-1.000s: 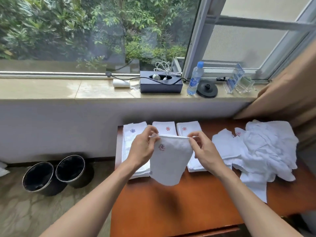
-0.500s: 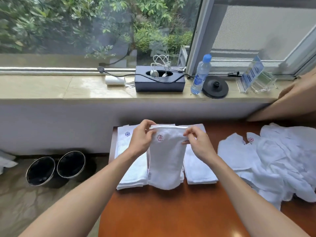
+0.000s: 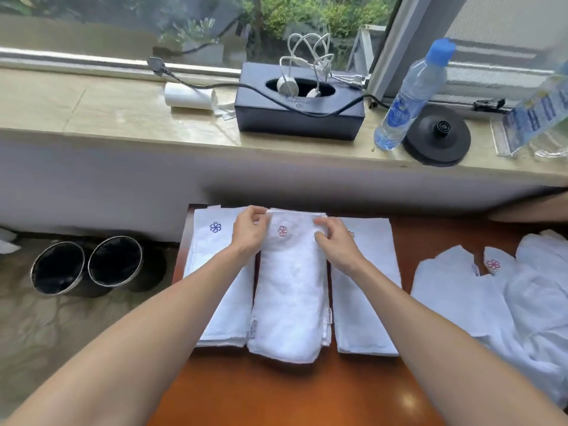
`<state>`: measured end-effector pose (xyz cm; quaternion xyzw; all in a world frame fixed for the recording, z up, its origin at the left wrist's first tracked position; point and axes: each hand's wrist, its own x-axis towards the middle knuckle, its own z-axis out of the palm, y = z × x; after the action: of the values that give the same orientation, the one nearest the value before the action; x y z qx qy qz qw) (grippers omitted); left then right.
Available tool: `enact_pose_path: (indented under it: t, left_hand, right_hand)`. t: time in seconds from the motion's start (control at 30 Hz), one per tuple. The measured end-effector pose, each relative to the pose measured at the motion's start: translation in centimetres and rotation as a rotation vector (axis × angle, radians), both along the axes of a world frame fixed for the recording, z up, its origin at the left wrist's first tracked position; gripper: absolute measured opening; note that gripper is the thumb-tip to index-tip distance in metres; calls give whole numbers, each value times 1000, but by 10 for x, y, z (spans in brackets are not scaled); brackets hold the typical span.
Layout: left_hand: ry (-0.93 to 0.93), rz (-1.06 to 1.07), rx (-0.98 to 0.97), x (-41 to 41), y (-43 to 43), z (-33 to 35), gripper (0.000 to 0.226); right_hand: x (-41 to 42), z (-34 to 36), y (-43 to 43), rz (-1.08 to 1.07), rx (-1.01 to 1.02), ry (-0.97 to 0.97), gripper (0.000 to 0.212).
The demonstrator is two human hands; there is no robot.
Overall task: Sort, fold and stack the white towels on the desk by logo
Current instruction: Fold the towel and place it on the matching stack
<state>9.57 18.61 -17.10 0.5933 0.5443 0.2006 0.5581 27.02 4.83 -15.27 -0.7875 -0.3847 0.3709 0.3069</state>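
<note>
Head | folded towel (image 3: 289, 290) lies lengthwise | left fingers (image 3: 257, 217), right fingers (image 3: 322, 223) pinching its far corners

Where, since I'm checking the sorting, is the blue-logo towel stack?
Head view: the blue-logo stack lies at the left end of the desk, directly left of the red-logo towel that the left hand and right hand grip at its top corners.
</note>
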Motion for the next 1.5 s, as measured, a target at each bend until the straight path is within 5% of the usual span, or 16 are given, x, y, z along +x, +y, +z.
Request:
enact_pose_path:
  t: [0.47, 0.87, 1.3, 1.5]
  left_hand:
    - [208, -142, -43, -15, -29, -9, 7]
    - [232, -288, -229, -89, -131, 1, 11]
    - [201, -250, -282, -107, -178, 16, 64]
    - [128, -177, -268, -86, -146, 23, 65]
  right_hand:
    - [-5, -24, 7, 15, 29, -56, 55]
    - [-85, -23, -134, -69, -27, 154, 44]
    - [-105, -18, -164, -75, -92, 76, 40]
    - [-97, -11, -137, -119, -59, 140, 36]
